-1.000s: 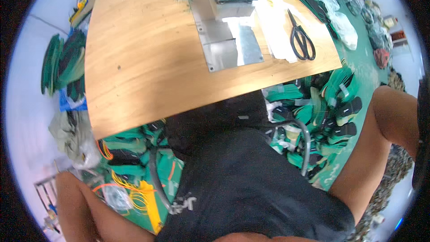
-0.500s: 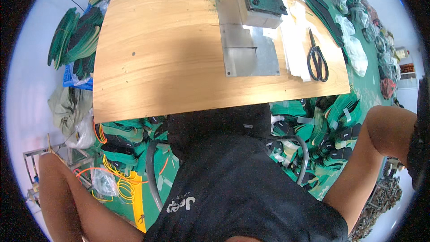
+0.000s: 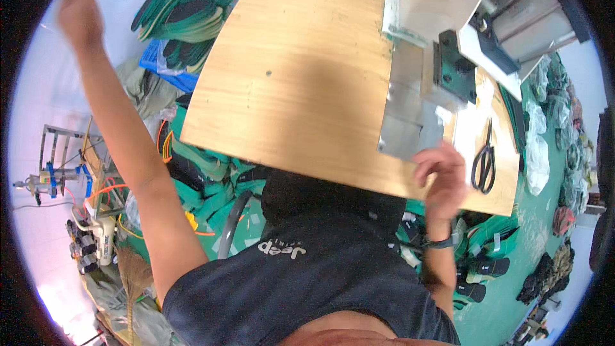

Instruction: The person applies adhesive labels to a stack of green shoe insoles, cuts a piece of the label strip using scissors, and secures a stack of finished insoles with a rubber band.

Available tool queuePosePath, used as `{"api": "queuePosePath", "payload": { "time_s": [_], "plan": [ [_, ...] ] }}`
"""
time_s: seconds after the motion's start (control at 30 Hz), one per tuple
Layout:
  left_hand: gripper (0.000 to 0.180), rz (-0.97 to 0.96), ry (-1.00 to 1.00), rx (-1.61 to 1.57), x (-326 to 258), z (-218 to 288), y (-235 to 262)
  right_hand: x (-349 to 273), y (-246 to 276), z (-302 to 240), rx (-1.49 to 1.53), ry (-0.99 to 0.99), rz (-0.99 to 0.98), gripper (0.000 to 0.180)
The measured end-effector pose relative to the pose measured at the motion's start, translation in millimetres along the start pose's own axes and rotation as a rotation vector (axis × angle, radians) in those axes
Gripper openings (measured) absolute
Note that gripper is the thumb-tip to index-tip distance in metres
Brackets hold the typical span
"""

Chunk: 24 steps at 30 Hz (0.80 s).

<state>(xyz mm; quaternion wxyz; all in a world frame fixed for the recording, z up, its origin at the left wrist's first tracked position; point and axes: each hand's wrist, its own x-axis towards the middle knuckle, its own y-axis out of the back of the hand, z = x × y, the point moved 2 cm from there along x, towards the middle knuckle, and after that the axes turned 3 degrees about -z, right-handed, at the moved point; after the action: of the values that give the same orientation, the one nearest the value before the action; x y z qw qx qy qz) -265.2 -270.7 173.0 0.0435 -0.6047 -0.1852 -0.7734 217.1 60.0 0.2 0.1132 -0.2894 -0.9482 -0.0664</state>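
My left hand (image 3: pixel 80 13) is raised at the far upper left, away from the table, its arm stretched out. It is blurred, but its fingers look extended, with nothing visible in them. Over the table's near right edge is my right hand (image 3: pixel 442 179), its fingers loosely bent and apart, holding nothing. Just beyond it lies a flat metal plate (image 3: pixel 400 131); I cannot tell whether the fingertips touch it. Black-handled scissors (image 3: pixel 485 168) lie to the right of that hand. A block with a dark top plate (image 3: pixel 456 67) stands behind the metal plate.
The wooden table (image 3: pixel 288 102) has an angled near edge. Stacks of green and black flat pieces (image 3: pixel 182 22) rise over a blue crate (image 3: pixel 168 70) at left. A broom (image 3: pixel 133 272) stands lower left. Plastic bags (image 3: pixel 537 147) line the floor at right.
The view has turned, so the table sits further right and tilted. My left arm has stretched up to the far left. My right hand has come in over the table edge; neither hand showed before.
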Motion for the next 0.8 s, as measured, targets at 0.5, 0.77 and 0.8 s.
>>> {"api": "queuePosePath", "payload": {
  "time_s": [0.5, 0.77, 0.8],
  "plan": [
    [0.055, -0.855, 0.482, 0.831, -70, -477, 9, 3, -4, 58, -0.012, -0.251, -0.046, 0.026],
    [0.072, -0.852, 0.57, 0.448, -121, -313, -112, -1, -27, 47, -0.331, -0.353, 0.067, 0.012],
    [0.06, -0.873, 0.79, 0.204, -129, -325, -92, -1, -25, 47, -0.29, -0.392, 0.06, 0.013]
  ]
}}
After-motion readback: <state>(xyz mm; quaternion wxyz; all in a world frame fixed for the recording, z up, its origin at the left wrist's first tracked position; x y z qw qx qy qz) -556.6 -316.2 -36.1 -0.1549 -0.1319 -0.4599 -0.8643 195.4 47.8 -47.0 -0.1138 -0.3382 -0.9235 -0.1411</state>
